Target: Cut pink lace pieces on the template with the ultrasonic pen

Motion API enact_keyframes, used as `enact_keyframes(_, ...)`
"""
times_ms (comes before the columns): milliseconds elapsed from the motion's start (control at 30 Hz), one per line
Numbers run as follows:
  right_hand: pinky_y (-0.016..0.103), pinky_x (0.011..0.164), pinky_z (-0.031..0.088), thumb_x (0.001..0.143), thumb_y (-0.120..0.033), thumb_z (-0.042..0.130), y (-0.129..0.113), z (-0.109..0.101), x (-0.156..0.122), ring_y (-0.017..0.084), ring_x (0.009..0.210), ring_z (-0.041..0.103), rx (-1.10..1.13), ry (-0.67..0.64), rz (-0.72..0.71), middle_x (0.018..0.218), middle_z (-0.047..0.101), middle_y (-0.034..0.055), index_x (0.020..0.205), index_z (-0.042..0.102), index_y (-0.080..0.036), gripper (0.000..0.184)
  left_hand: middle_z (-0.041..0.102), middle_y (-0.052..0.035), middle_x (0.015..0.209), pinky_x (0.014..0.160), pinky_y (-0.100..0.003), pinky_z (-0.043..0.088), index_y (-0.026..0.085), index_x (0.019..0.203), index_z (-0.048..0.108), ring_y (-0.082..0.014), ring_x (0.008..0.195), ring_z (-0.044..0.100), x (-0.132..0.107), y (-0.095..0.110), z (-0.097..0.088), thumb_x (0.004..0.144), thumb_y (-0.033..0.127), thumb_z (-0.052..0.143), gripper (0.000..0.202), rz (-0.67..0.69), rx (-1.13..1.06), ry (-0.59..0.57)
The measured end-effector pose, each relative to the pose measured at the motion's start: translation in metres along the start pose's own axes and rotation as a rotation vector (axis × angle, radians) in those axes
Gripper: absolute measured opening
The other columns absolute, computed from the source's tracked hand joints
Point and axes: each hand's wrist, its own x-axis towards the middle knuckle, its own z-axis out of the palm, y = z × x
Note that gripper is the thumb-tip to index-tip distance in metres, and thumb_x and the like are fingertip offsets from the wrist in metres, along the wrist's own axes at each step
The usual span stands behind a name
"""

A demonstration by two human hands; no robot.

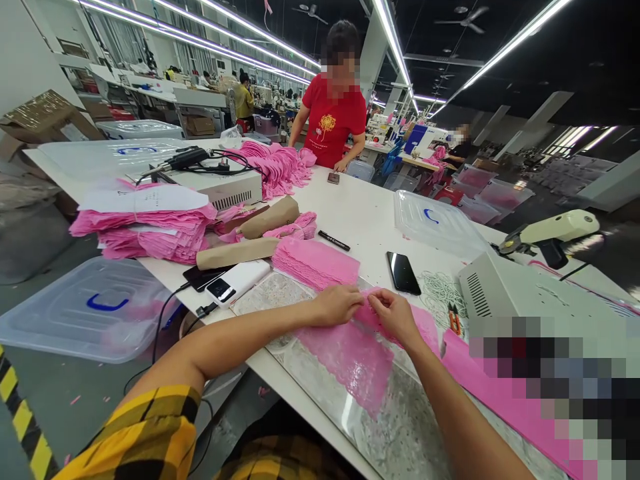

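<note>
A thin pink fabric piece [350, 360] with a scalloped edge lies over the grey stone-patterned slab [425, 407]. My left hand [341, 305] has its fingers curled onto the upper part of this fabric. Close beside it, my right hand [395, 315] pinches the same pink material between thumb and fingertips. More pink fabric [424, 323] shows under and to the right of my right hand. Just beyond my left hand is a neat stack of pink fabric pieces [317, 261]. The fingertips partly cover the spot where both hands meet.
Around me on the white table are a black phone [403, 273], a marker [334, 241], orange-handled snips [455, 319], rubber bands [440, 293] and a white power bank [240, 283]. Bundled pink fabric [150, 233] sits left. A person in a red shirt [334, 123] stands across the table.
</note>
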Motion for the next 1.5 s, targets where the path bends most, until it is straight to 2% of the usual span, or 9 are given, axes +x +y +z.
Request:
enact_keyframes(200,0.028,0.051,0.050,0.069,-0.061,0.063,-0.006,-0.036,0.001,0.015,0.050,0.058,0.140,0.152,0.058,0.054,0.061,0.0022,0.072,0.061,-0.018,0.043,0.068,-0.0089,0.094,0.090,-0.032,0.046,0.015,0.081,0.070,-0.0209,0.093,0.063,0.006,0.018,0.003,0.094,0.025,0.054,0.022,0.008,0.036,-0.043)
enact_keyframes(433,0.027,0.048,0.054,0.066,-0.057,0.067,-0.014,-0.069,0.000,0.015,0.049,0.062,0.243,0.374,0.058,0.055,0.063,0.0021,0.073,0.060,-0.017,0.041,0.067,-0.0156,0.100,0.090,-0.043,0.047,0.012,0.092,0.072,-0.0321,0.101,0.062,0.056,0.092,0.022,0.089,0.068,0.046,0.063,-0.231,0.034,-0.012)
enact_keyframes(633,0.028,0.049,0.056,0.068,-0.054,0.069,-0.014,-0.127,-0.025,0.016,0.051,0.064,0.273,0.677,0.038,0.057,0.064,0.0009,0.077,0.059,-0.018,0.038,0.066,-0.0138,0.105,0.087,-0.043,0.047,0.013,0.100,0.071,-0.0289,0.099,0.062,0.092,0.121,0.039,0.094,0.032,0.045,0.032,-0.248,0.068,0.025)
enact_keyframes(767,0.029,0.051,0.056,0.070,-0.052,0.067,0.000,-0.162,-0.079,0.016,0.052,0.063,0.264,0.960,0.082,0.061,0.065,0.0007,0.078,0.058,-0.019,0.035,0.063,-0.0170,0.107,0.089,-0.047,0.043,0.011,0.101,0.069,-0.0323,0.105,0.057,0.093,0.128,0.034,0.091,0.026,0.048,0.028,-0.063,0.134,0.041)
enact_keyframes(867,0.029,0.052,0.054,0.069,-0.050,0.064,0.019,-0.161,-0.136,0.017,0.051,0.062,0.192,1.077,0.243,0.058,0.064,0.0008,0.077,0.060,-0.019,0.032,0.063,-0.0161,0.106,0.099,-0.051,0.037,0.013,0.094,0.069,-0.0313,0.106,0.054,0.072,0.134,0.036,0.090,0.023,0.051,0.021,0.183,0.177,0.006)
enact_keyframes(1000,0.031,0.054,0.047,0.067,-0.049,0.056,0.044,-0.140,-0.207,0.018,0.049,0.058,-0.182,0.861,0.574,0.051,0.062,0.0018,0.067,0.062,-0.022,0.027,0.065,-0.0094,0.091,0.110,-0.048,0.029,0.018,0.081,0.067,-0.0238,0.093,0.055,0.023,0.136,0.048,0.086,0.017,0.053,0.015,0.478,0.204,-0.093)
enact_keyframes(1133,0.034,0.054,0.044,0.061,-0.055,0.048,0.055,-0.131,-0.253,0.021,0.052,0.058,-0.406,0.581,0.708,0.053,0.062,0.0023,0.056,0.057,-0.026,0.030,0.064,-0.0073,0.087,0.110,-0.047,0.031,0.018,0.087,0.065,-0.0215,0.085,0.056,-0.013,0.134,0.050,0.084,0.015,0.054,0.012,0.654,0.273,-0.144)
enact_keyframes(1333,0.035,0.051,0.046,0.063,-0.068,0.050,0.059,-0.142,-0.274,0.023,0.053,0.062,-0.424,0.348,0.727,0.064,0.068,0.0018,0.069,0.065,-0.029,0.043,0.065,-0.0109,0.123,0.112,-0.039,0.036,0.017,0.116,0.064,-0.0207,0.115,0.059,-0.030,0.099,0.024,0.098,0.028,0.046,0.028,0.563,0.067,-0.142)
enact_keyframes(1500,0.032,0.044,0.045,0.062,-0.068,0.055,0.065,-0.144,-0.262,0.021,0.049,0.060,-0.435,0.208,0.586,0.062,0.066,0.0014,0.072,0.066,-0.030,0.040,0.040,-0.0141,0.154,0.118,-0.048,0.029,0.018,0.144,0.047,-0.0271,0.145,0.034,-0.045,0.060,0.018,0.100,0.040,0.048,0.049,0.430,0.070,-0.256)
